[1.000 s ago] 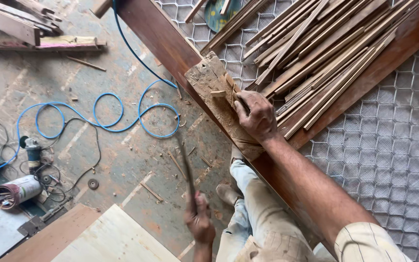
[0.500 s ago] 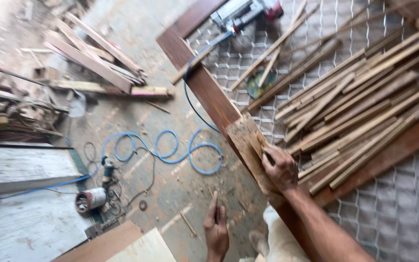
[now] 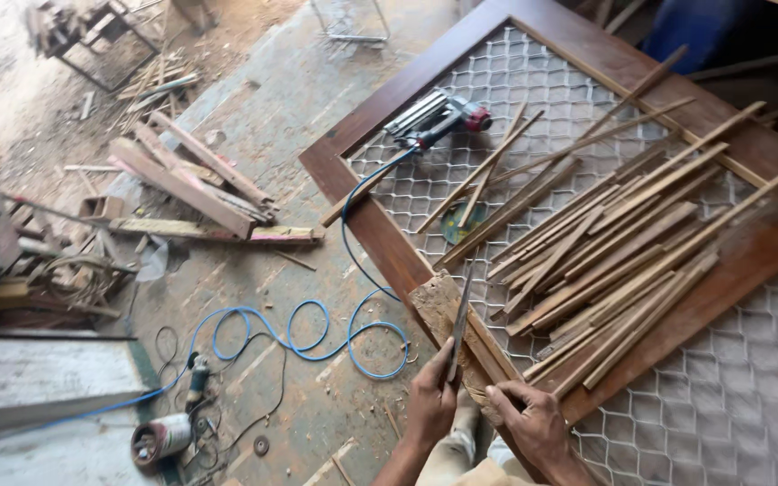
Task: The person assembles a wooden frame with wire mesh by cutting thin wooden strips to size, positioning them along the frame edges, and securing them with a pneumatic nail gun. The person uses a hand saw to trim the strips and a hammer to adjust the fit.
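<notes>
Head view looks straight down on a messy wood shop floor, and the person is bent over a big dark wooden frame (image 3: 366, 225) filled with diamond wire mesh (image 3: 515, 117). Left hand (image 3: 431, 402) is wrapped tight around the lower end of a long thin blade-like tool (image 3: 459, 322), could be a saw or a machete, too blurry to say which. The blade runs up and slightly right, lying across a rough, pale chunk of board (image 3: 447, 315) that sits on the near rail of the frame. Right hand (image 3: 530, 423) is just beside the left one, fingers curled down and pressing on the near end of that same board, so closed on the wood rather than spread.

Right of the board there's a loose heap of thin wooden strips (image 3: 623, 243) lying across the mesh and the frame's rail, all pointing roughly the same diagonal way. Further up on the mesh sits a nail gun (image 3: 434, 115) with a red end, and a blue hose (image 3: 317, 328) runs from it off the frame edge and coils on the dusty concrete. Scrap planks (image 3: 191, 180) are piled on the floor to the left, well apart from the hands, and a small round spool-like thing (image 3: 159, 441) lies near the bottom left.
</notes>
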